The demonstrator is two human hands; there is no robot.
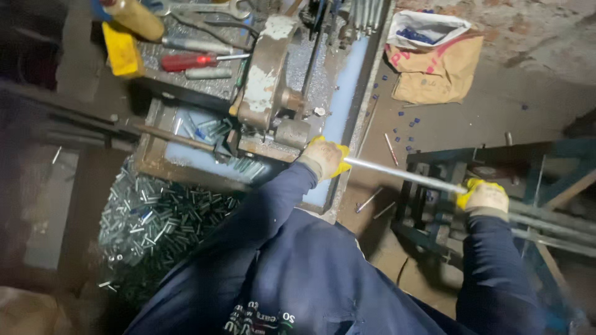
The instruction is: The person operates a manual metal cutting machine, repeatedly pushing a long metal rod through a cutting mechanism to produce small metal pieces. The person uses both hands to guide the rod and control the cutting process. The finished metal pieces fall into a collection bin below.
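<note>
The cutting machine (270,80), a worn metal unit with a beige guard housing, stands in a shallow metal tray (347,74) holding pale, milky coolant. Left of and below the tray, a large heap of short cut metal tube pieces (158,226) covers the floor. A long, thin metal rod (403,177) runs diagonally from the machine toward the lower right, passing over a dark steel rack (434,211) on which further rods lie. Both hands wear light work gloves with yellow trim, and the sleeves are dark blue. The left hand (324,158) is closed around the rod just beside the machine, at the tray edge. The right hand (483,197) is closed around the same rod farther out, above the rack, well apart from the left hand. On the counter behind the machine lie a red-handled screwdriver (192,61), a wrench (205,8) and a yellow block (122,49). A brown paper sack (434,74) with a white bag of small blue parts (416,34) rests on the floor at upper right, with loose blue parts scattered near it.
</note>
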